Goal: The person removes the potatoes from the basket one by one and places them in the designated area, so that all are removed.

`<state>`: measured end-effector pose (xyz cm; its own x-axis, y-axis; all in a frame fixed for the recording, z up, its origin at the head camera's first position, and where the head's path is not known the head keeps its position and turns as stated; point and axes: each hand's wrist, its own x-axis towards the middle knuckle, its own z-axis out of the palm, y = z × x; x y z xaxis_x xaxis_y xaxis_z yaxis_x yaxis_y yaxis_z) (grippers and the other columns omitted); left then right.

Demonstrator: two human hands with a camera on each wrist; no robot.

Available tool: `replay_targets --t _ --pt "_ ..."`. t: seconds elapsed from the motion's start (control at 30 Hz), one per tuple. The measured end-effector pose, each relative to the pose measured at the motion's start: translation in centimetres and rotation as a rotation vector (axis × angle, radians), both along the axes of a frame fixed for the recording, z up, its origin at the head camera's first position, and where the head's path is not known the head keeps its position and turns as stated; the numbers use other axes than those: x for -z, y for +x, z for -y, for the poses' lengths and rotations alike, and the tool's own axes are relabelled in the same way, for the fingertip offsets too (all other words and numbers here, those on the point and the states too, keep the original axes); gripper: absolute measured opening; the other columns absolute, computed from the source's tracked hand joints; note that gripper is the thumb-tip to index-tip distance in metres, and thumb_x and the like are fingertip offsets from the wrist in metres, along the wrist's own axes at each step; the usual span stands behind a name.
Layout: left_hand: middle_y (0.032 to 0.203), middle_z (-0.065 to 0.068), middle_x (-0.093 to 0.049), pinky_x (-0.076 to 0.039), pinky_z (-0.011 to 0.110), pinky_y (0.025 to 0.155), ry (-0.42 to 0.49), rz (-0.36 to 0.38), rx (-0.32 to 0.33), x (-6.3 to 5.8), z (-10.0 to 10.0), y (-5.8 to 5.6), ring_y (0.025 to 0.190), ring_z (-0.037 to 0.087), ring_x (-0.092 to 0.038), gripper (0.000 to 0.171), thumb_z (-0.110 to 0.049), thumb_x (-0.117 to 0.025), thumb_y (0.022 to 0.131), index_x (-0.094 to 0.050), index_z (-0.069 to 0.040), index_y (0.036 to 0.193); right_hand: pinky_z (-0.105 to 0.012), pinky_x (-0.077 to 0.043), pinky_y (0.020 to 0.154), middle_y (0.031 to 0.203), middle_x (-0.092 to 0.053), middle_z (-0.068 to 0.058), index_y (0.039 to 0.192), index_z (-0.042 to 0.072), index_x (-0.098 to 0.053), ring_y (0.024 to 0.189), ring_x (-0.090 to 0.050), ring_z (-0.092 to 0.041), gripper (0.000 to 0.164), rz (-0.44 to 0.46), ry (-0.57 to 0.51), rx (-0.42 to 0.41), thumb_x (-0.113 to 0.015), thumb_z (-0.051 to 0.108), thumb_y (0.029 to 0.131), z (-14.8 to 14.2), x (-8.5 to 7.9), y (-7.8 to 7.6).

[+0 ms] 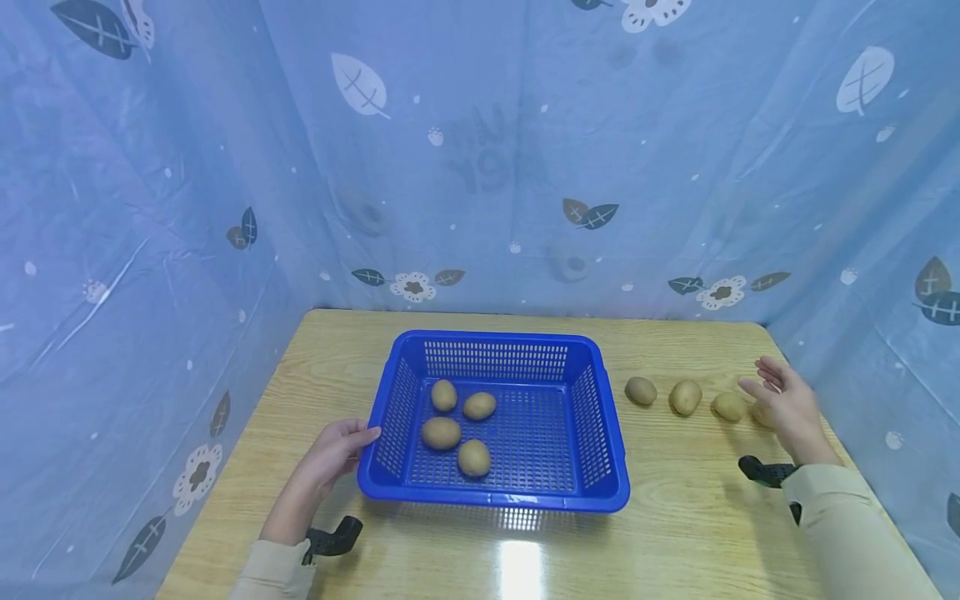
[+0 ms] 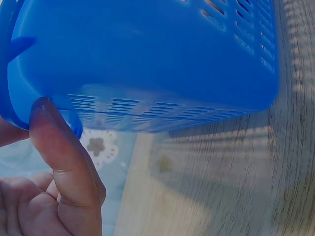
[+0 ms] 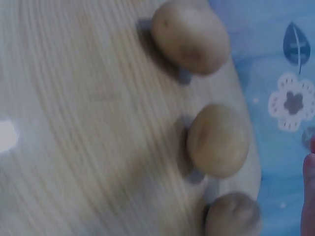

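Observation:
My left hand (image 1: pixel 333 454) pinches the left rim of a blue plastic basket (image 1: pixel 442 497), the thumb (image 2: pixel 74 172) lying against the rim in the left wrist view. Four-sided and slotted, the basket holds several potatoes (image 1: pixel 441 433) in its left half. On the right side of the table, my right hand (image 1: pixel 792 412) hovers with fingers extended and nothing held. Below it a potato (image 1: pixel 762 415) is partly hidden. Leftward in a row lie more potatoes, a pale one (image 1: pixel 730 406), a larger one (image 1: pixel 686 397) and a darker one (image 1: pixel 641 391).
The wooden table (image 1: pixel 667 517) carries the basket and the loose potatoes. A blue patterned curtain (image 1: pixel 480 167) rises behind the table and along both sides. Black wrist mounts (image 1: pixel 333 537) show on both arms.

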<state>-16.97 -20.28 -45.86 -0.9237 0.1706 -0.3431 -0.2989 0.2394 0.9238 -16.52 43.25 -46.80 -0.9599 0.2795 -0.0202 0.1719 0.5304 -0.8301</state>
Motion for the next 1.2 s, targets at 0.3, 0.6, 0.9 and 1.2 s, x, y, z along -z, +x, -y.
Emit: replay_targets --t 0.3,0.6,0.9,1.2 --pt "0.091 0.010 -0.070 -0.053 0.029 0.071 0.005 0.000 0.007 0.1 0.1 -0.1 0.080 0.017 -0.067 0.036 -0.019 -0.049 0.098 -0.051 0.013 0.113 -0.007 -0.027 0.103 0.157 -0.018 -0.013 0.152 0.011 -0.012 0.143 -0.021 -0.020 0.075 -0.069 -0.016 -0.087 -0.051 0.042 0.095 1.8 -1.0 -0.6" --pt "0.090 0.010 -0.070 -0.053 0.029 0.071 -0.003 -0.005 0.001 0.2 0.1 -0.1 0.079 0.017 -0.067 0.035 -0.019 -0.050 0.097 -0.053 0.013 0.111 -0.004 -0.032 0.097 0.156 -0.021 -0.013 0.152 0.015 -0.014 0.143 -0.024 -0.020 0.073 -0.081 -0.011 -0.161 -0.051 0.042 0.095 4.1 -2.8 -1.1" --pt "0.090 0.010 -0.070 -0.053 0.029 0.071 -0.007 -0.008 0.003 0.2 0.0 0.0 0.080 0.018 -0.067 0.035 -0.020 -0.050 0.098 -0.053 0.013 0.111 -0.005 -0.034 0.094 0.154 -0.028 -0.015 0.151 0.017 -0.021 0.141 -0.030 -0.021 0.069 -0.102 -0.063 -0.217 -0.054 0.038 0.095 6.4 -4.4 -1.3" --pt "0.092 0.014 -0.070 -0.053 0.030 0.072 -0.017 -0.006 -0.013 0.1 0.0 0.0 0.079 0.019 -0.067 0.033 -0.019 -0.049 0.097 -0.054 0.012 0.110 -0.006 -0.038 0.091 0.148 -0.038 -0.011 0.147 0.008 -0.030 0.125 -0.042 -0.001 0.058 -0.239 -0.155 -0.325 -0.056 0.017 0.095 8.6 -4.9 -1.4"
